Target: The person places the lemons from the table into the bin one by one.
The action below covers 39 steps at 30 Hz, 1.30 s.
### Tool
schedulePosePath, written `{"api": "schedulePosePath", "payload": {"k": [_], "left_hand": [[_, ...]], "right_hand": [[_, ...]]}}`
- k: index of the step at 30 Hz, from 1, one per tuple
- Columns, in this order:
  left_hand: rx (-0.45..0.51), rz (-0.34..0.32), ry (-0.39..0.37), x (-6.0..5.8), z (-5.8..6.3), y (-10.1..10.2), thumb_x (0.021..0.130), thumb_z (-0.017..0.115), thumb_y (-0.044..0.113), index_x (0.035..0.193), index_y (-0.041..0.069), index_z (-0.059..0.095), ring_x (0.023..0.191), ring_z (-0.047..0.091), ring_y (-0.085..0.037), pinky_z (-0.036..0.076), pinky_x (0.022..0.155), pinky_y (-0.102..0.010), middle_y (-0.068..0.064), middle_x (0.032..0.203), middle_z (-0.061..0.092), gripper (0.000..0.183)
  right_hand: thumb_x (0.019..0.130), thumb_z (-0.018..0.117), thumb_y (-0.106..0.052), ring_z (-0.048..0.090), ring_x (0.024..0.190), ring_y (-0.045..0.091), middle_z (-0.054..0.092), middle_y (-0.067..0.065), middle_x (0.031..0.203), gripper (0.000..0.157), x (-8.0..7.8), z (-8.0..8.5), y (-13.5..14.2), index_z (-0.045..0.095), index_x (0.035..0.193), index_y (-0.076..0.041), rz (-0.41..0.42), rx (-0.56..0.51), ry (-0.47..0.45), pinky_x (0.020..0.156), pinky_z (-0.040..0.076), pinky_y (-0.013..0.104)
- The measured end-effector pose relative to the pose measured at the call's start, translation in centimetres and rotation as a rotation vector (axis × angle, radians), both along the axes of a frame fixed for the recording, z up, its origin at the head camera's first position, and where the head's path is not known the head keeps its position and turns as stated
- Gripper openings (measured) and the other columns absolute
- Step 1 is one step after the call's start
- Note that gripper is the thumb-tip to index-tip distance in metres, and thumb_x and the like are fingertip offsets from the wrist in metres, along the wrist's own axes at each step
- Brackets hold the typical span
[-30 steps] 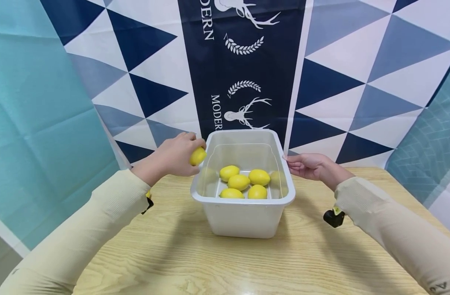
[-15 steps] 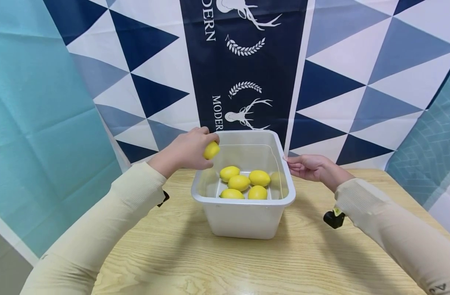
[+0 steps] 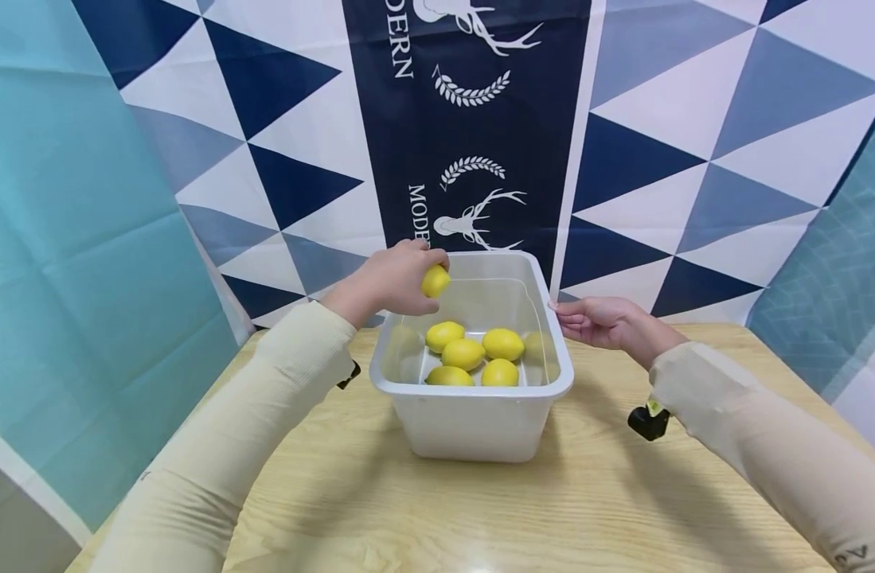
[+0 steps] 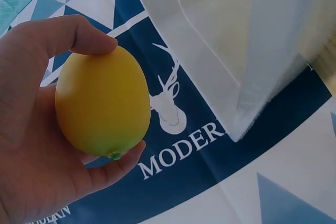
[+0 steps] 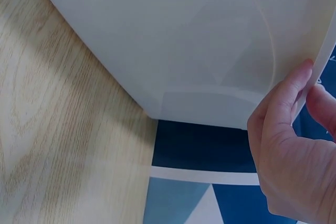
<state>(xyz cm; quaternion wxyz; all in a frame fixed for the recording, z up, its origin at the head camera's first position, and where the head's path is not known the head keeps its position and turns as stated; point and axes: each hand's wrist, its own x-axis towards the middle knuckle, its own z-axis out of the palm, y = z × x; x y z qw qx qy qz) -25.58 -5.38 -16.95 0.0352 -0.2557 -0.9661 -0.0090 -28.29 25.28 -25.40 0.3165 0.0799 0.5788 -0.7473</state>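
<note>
My left hand (image 3: 406,277) holds a yellow lemon (image 4: 103,100) between thumb and fingers, above the left rear part of a white plastic bin (image 3: 473,426). In the left wrist view the lemon's greenish tip points down and the bin wall stands to its right. Several more lemons (image 3: 463,353) lie on the bin's floor. At the bin's right side my right hand (image 3: 598,321) pinches the rim, thumb on one side and fingers on the other, as the right wrist view (image 5: 294,145) also shows.
The bin stands on a light wooden table (image 3: 380,509). Close behind hangs a patterned cloth (image 3: 473,127) with triangles and deer heads. A teal cloth (image 3: 100,239) hangs on the left, and another teal panel (image 3: 845,294) is at the right.
My left hand has carried the lemon rightward, from outside the bin's left rim to over its inside. My right hand has stayed at the rim, and the lemons in the bin have not moved.
</note>
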Motion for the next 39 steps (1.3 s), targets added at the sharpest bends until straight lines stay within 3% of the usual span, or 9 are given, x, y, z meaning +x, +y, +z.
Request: {"api": "schedulePosePath", "payload": {"k": [4,15,25,29,34,39], "left_hand": [[0.006,0.021,-0.007,-0.4,-0.2,0.2,0.08,0.072,0.028,0.127,0.022,0.058,0.101,0.053,-0.023,0.054,0.083,-0.035,-0.004,0.115,0.057,0.05],[0.019,-0.017,0.001,-1.7,-0.9,1.4,0.081,0.07,0.029,0.126,0.023,0.056,0.101,0.053,-0.023,0.052,0.083,-0.036,-0.004,0.116,0.056,0.048],[0.026,-0.043,-0.056,-2.4,-1.4,2.5,0.081,0.07,0.026,0.129,0.022,0.055,0.101,0.054,-0.023,0.051,0.086,-0.037,-0.005,0.119,0.056,0.051],[0.004,-0.044,-0.081,-2.5,-1.4,2.8,0.082,0.069,0.026,0.131,0.02,0.054,0.104,0.055,-0.023,0.052,0.093,-0.039,-0.006,0.123,0.056,0.052],[-0.021,-0.014,-0.087,-2.7,-1.2,1.7,0.082,0.066,0.023,0.132,0.017,0.053,0.108,0.055,-0.024,0.051,0.098,-0.041,-0.007,0.129,0.056,0.052],[0.037,0.028,-0.095,-2.9,-1.2,-1.3,0.085,0.064,0.022,0.133,0.012,0.053,0.111,0.056,-0.028,0.049,0.102,-0.045,-0.012,0.133,0.055,0.051]], "right_hand": [[0.099,0.054,-0.011,0.071,0.076,0.007,0.074,0.0,0.079,0.025,-0.3,0.0,-0.6,0.07,0.08,-0.009,0.006,0.0,-0.014,0.077,0.059,0.019],[0.1,0.051,-0.011,0.071,0.074,0.007,0.074,-0.001,0.077,0.029,-0.3,0.2,-0.8,0.07,0.078,-0.01,-0.017,0.029,0.001,0.075,0.059,0.019],[0.1,0.05,-0.01,0.071,0.074,0.007,0.074,0.0,0.078,0.03,-0.1,0.0,-0.5,0.07,0.078,-0.01,-0.022,0.017,-0.003,0.075,0.059,0.019],[0.1,0.051,-0.01,0.071,0.074,0.007,0.074,0.0,0.078,0.029,-0.1,-0.1,-0.4,0.07,0.078,-0.01,-0.031,0.013,0.002,0.075,0.059,0.019],[0.098,0.055,-0.011,0.071,0.076,0.008,0.074,0.0,0.079,0.025,0.0,-0.2,-0.3,0.07,0.079,-0.01,-0.035,0.009,-0.012,0.077,0.059,0.02],[0.099,0.053,-0.011,0.071,0.075,0.008,0.074,0.0,0.079,0.026,0.1,-0.2,-0.1,0.07,0.079,-0.009,-0.036,0.013,0.0,0.076,0.059,0.02]]}}
